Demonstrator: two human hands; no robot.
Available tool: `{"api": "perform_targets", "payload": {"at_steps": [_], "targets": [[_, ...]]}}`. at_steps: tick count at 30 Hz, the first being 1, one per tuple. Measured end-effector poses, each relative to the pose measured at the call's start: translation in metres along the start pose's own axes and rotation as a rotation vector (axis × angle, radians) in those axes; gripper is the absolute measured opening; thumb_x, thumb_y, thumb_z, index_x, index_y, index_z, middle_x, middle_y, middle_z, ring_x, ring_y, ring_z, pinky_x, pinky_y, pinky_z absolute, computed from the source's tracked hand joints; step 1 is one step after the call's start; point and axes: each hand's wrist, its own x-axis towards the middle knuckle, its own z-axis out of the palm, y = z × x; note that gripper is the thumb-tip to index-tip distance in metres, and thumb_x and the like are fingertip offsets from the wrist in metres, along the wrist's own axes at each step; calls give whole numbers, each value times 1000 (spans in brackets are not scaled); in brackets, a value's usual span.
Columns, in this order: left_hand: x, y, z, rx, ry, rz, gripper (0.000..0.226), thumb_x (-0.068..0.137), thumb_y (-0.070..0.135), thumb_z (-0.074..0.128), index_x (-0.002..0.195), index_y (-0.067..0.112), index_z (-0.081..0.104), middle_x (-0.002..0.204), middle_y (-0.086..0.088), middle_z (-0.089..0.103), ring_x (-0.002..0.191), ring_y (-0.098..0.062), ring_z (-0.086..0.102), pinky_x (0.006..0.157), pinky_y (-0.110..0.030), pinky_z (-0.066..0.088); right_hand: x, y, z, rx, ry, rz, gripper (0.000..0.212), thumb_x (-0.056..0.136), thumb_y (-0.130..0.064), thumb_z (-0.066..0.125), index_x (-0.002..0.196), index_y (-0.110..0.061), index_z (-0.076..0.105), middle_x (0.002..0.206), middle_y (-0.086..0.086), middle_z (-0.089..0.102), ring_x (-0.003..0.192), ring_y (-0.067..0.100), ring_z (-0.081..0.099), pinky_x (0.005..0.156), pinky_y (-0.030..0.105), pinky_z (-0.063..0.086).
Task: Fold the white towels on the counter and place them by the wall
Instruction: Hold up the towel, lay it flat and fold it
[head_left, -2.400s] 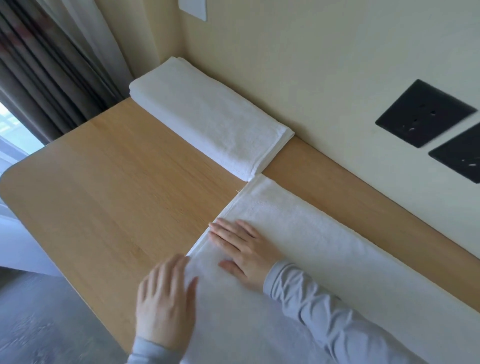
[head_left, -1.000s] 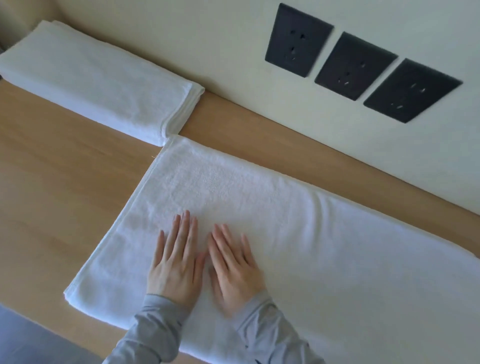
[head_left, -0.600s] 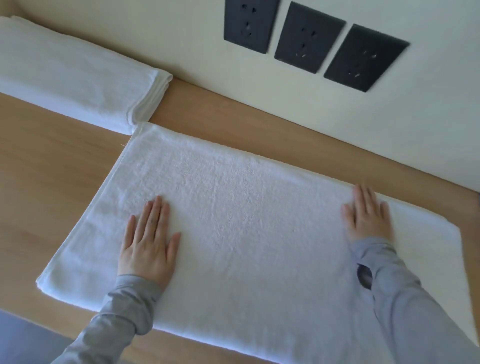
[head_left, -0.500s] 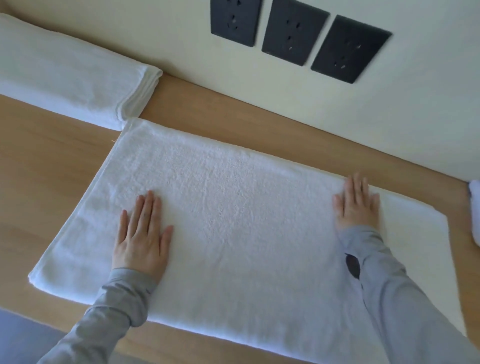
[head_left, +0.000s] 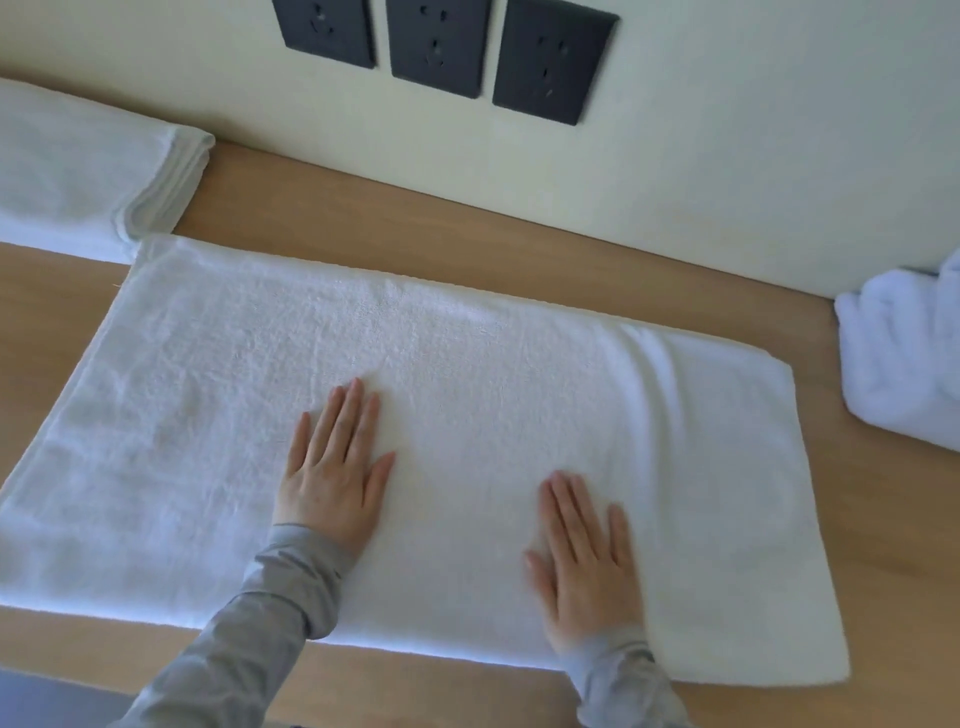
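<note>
A large white towel, folded into a long flat rectangle, lies across the wooden counter. My left hand presses flat on its middle with fingers straight. My right hand lies flat on the towel nearer the front edge, to the right of the left hand. A folded white towel rests against the wall at the far left. Another white towel, bunched and unfolded, sits at the right edge by the wall.
Three black wall sockets sit on the cream wall above the counter. A strip of bare counter runs between the flat towel and the wall. The counter's front edge is just below my sleeves.
My right hand slid from the towel's far right back toward the middle and nearer the front edge. My left hand shifted right toward the centre. The view moved right, bringing the bunched towel into sight.
</note>
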Motion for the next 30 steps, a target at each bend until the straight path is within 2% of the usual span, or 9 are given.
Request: {"api": "perform_targets", "payload": {"at_steps": [6,8,13,16,18,21,25,27,30], "targets": [[-1,4,2,16,4,-27,64,92,47,13,148,16,11,156,-1,13,144,-16,7,118,-39,4,-44,146,-24,-2,-85,544,78,82,-61,-7,146,-18,-1,157,1,1,144,13,-2,117,47,9],[-3,14,3,-8,4,-36,66,93,48,11,149,13,10,157,-3,12,144,-18,6,118,-39,3,-40,148,-31,25,-19,599,88,80,-65,-10,146,-9,5,157,9,6,145,20,2,117,49,7],[14,91,14,-22,-25,181,64,96,45,10,147,6,18,154,-7,18,142,-24,16,117,-36,1,14,61,-40,138,198,200,64,95,-44,17,143,-2,22,152,13,18,142,32,16,115,44,10],[26,112,21,17,-21,193,68,93,51,-3,146,11,14,154,-4,15,143,-21,11,117,-36,0,30,24,-25,43,126,-165,58,92,-38,33,139,-6,41,149,8,34,139,24,30,109,46,31],[28,109,26,51,-13,196,68,94,51,0,147,12,16,155,-3,16,143,-18,14,117,-37,2,27,43,-20,-29,48,-248,56,93,-40,33,140,-11,41,150,4,34,139,21,30,109,48,28],[26,110,28,55,-23,186,66,95,50,8,148,12,19,155,-2,18,143,-18,16,117,-38,4,20,112,-24,-59,9,-78,60,95,-42,22,144,-9,32,152,5,24,140,26,26,110,47,17],[26,114,30,71,-23,177,65,95,49,11,148,13,20,156,-2,19,143,-18,16,117,-39,6,15,215,-36,-35,-24,381,82,81,-61,-17,147,-14,-4,157,5,-7,145,20,-4,118,42,-1],[26,115,31,85,-26,172,65,95,48,11,148,13,21,155,-2,20,143,-19,17,116,-40,7,25,223,-49,28,58,455,99,78,-67,-22,146,-4,9,156,15,6,145,28,4,118,46,2],[27,117,29,84,-34,173,65,95,48,12,147,12,24,155,-4,22,143,-20,20,116,-41,8,56,167,-61,49,194,223,80,94,-53,0,141,5,28,150,22,24,139,39,19,114,53,16]]}}
